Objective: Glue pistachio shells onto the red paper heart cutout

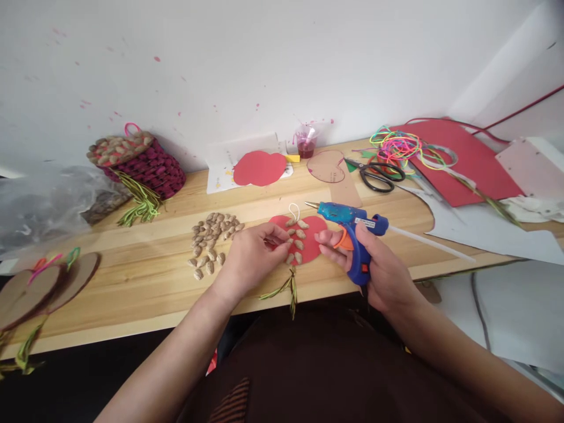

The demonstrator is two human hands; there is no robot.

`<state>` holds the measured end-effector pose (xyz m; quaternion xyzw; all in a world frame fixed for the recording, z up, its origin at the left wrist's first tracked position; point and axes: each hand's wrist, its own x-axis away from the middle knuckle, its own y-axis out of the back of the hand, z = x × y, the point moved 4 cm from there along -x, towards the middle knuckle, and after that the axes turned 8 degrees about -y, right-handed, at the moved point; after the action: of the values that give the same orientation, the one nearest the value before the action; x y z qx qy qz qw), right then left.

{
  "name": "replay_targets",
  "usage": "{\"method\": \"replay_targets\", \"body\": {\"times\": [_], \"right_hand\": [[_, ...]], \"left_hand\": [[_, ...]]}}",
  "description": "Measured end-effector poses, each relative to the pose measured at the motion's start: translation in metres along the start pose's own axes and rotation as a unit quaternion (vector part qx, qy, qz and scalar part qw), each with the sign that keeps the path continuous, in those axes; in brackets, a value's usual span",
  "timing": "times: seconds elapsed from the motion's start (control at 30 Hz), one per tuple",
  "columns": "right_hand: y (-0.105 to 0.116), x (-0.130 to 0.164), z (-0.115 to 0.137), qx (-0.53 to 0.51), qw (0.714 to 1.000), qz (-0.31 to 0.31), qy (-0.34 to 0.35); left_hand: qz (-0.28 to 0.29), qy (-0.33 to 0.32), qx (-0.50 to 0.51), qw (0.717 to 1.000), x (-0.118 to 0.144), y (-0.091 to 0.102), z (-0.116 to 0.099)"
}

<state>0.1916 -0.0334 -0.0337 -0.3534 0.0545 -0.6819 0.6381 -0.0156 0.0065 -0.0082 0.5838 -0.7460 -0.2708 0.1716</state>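
Note:
My right hand (374, 264) grips a blue hot glue gun (350, 226) by its handle, a finger on the orange trigger, nozzle pointing left above the table. Under it lies a red heart-shaped paper cutout (312, 235) with several tan shells glued on, a white loop at its top and green-yellow yarn (286, 288) hanging off its bottom. My left hand (251, 258) rests on the cutout's left edge, fingertips pinched at one shell. A loose pile of tan shells (211, 238) lies just left of that hand.
A woven maroon basket (145, 161) topped with shells stands at the back left. Another red heart cutout (259, 167), a small pink cup (306, 141), black scissors (376, 173), neon cords (399, 147) and a red sheet (471, 158) lie along the back. Cardboard hearts (44, 288) sit far left.

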Motion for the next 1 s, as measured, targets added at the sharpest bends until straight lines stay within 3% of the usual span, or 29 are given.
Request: {"method": "replay_targets", "body": {"times": [0.23, 0.47, 1.0], "right_hand": [[-0.004, -0.015, -0.002, -0.014, 1.0, 0.023, -0.015], [-0.002, -0.013, -0.008, -0.018, 0.999, 0.035, -0.016], [0.001, -0.016, -0.012, -0.008, 0.999, 0.032, 0.005]], "left_hand": [[-0.012, -0.026, -0.145, 0.989, 0.0, -0.002, -0.014], [-0.012, -0.066, -0.222, 0.973, 0.0, -0.006, -0.02], [-0.01, -0.123, -0.319, 0.939, -0.002, -0.012, -0.023]]}}
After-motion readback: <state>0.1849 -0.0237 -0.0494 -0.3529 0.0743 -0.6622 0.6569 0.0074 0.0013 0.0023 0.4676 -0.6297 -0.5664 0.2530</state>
